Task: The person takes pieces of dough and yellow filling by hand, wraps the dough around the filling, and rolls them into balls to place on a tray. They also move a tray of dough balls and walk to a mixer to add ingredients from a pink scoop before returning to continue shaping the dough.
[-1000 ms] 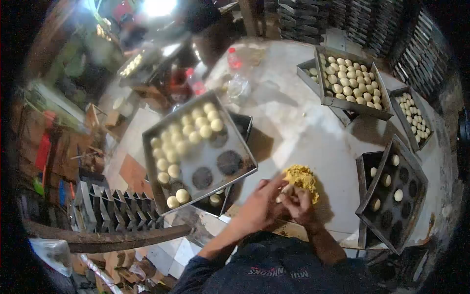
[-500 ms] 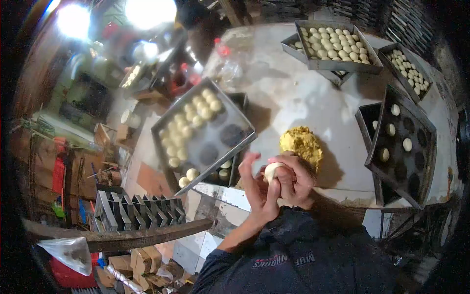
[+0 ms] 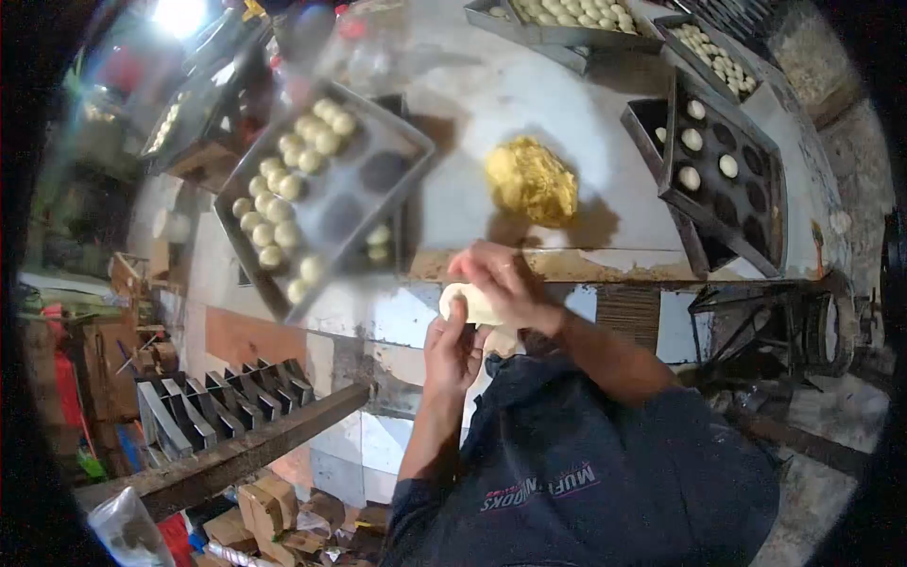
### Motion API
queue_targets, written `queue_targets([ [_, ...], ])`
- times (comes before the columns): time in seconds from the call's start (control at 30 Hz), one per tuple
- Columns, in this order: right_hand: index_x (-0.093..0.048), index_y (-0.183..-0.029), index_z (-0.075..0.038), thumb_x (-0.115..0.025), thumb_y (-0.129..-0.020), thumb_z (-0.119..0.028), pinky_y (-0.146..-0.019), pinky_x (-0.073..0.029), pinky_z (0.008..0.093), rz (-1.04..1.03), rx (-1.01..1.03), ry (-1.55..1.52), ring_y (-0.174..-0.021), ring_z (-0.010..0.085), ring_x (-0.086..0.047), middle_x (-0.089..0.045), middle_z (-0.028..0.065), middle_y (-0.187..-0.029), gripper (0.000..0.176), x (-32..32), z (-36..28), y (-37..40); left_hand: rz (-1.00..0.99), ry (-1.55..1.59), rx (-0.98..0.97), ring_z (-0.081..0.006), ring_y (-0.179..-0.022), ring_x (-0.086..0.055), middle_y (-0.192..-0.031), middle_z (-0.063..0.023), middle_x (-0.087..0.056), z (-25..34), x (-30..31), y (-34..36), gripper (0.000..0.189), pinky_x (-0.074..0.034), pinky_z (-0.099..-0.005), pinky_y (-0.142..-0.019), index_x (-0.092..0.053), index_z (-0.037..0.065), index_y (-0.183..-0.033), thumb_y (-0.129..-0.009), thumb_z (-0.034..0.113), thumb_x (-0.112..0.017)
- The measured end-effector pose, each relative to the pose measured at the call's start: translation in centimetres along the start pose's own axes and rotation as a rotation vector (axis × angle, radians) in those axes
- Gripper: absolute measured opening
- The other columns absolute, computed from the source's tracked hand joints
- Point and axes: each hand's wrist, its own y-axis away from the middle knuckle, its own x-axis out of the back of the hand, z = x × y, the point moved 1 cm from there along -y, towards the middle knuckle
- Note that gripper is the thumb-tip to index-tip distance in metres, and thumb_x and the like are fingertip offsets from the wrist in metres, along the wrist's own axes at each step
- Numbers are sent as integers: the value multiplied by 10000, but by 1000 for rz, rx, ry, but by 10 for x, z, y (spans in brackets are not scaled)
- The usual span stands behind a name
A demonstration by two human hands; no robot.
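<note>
A pale piece of dough [image 3: 480, 304] lies between my two hands, in front of the table's near edge. My left hand [image 3: 452, 352] holds it from below, thumb pressed on its face. Over its upper right side curl the fingers of my right hand [image 3: 501, 282]; part of the dough is hidden behind them. More pale dough [image 3: 501, 341] shows just below the right hand. Beyond both hands, a yellow crumbly mass [image 3: 532, 181] rests on the table [image 3: 463, 198].
At left, a tray [image 3: 364, 222] of dough balls overlaps another tray. Two stacked dark trays [image 3: 770, 203] with a few balls stand at right; fuller trays [image 3: 600, 40] are at the back. Metal moulds [image 3: 222, 406] sit lower left beside a wooden beam [image 3: 274, 449].
The view has shifted, so the table and trays appear higher and further left. The rounded dough now looks wider and flatter. My left fingers, spread before, are now around it.
</note>
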Motion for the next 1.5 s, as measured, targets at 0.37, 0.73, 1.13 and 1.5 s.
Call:
queue_targets([
  [0.37, -663, -1008, 24, -714, -774, -80, -766, -533, 359, 235, -136, 684, -871, 270, -672, -680, 178, -995, 261, 136, 110, -26, -196, -208, -72, -276, -1209, -525, -1333, -214, -484, 19, -58, -103, 688, -452, -390, -1018, -266, 40, -1459, -916, 333, -572],
  [0.73, -603, -1213, 19, -557, -879, 18, -750, -516, 281, 258, -219, -47, -862, 132, -640, -689, 85, -957, 338, 175, 82, -49, 235, -480, 120, -161, -978, -601, -1113, -93, -615, -20, -100, -186, 343, -510, -301, -807, -540, 5, -1239, -991, 241, -519],
  [1.13, -619, -1081, 114, -713, -836, -202, -860, -524, 273, 306, -470, -358, -964, 183, -633, -608, 170, -1106, 411, 188, 63, -74, -47, -460, -213, -231, -1183, -524, -1297, -166, -515, -20, -151, -203, 500, -426, -356, -1006, -347, -40, -1394, -970, 157, -523],
  [1.5, -660, -961, 35, -714, -769, -12, -715, -517, 320, 299, 497, 409, -879, 273, -630, -634, 125, -1026, 205, 96, -61, -75, -140, -573, -710, -250, -1282, -426, -1439, -176, -382, 42, -128, -89, 722, -307, -366, -1087, -237, -77, -1448, -941, 319, -564],
])
